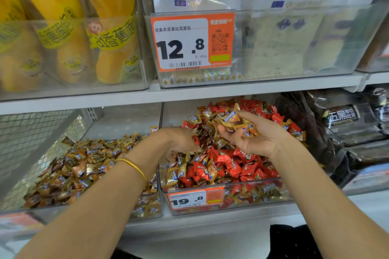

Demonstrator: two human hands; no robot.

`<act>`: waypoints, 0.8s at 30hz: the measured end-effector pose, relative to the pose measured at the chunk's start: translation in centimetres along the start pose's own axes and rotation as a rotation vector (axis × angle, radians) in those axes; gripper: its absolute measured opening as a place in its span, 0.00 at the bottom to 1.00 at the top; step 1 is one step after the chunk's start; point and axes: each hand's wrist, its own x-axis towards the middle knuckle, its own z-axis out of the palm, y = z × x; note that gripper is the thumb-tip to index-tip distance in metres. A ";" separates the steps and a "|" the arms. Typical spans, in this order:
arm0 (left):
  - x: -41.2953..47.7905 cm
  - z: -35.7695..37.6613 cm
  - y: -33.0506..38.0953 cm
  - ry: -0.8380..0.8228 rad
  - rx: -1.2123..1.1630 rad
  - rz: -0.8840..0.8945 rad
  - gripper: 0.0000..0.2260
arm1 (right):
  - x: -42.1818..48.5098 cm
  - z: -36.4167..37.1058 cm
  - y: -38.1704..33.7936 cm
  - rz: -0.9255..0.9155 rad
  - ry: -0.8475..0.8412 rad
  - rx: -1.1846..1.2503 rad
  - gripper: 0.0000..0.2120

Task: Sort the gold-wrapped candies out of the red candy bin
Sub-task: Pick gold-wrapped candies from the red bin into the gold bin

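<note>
Progress partial: my right grip (252, 136) cupped a handful of gold candies (233, 121); my left grip (176, 141) dug into the red bin (252, 198), closure unclear. Many gold pieces lay among reds.

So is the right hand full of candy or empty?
Full. The right hand is cupped palm-up around a heap of gold-wrapped candies, above the red candy bin.

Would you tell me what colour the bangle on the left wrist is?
Gold; the bangle shows best in the head view.
</note>
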 end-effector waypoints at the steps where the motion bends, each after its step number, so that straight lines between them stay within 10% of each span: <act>1: -0.2 0.0 0.1 -0.012 -0.013 -0.013 0.27 | -0.1 -0.1 -0.1 0.013 -0.010 0.004 0.09; 24: -1.4 0.4 0.4 -0.190 -0.214 0.037 0.24 | 0.3 -0.3 0.7 0.023 0.017 -0.081 0.18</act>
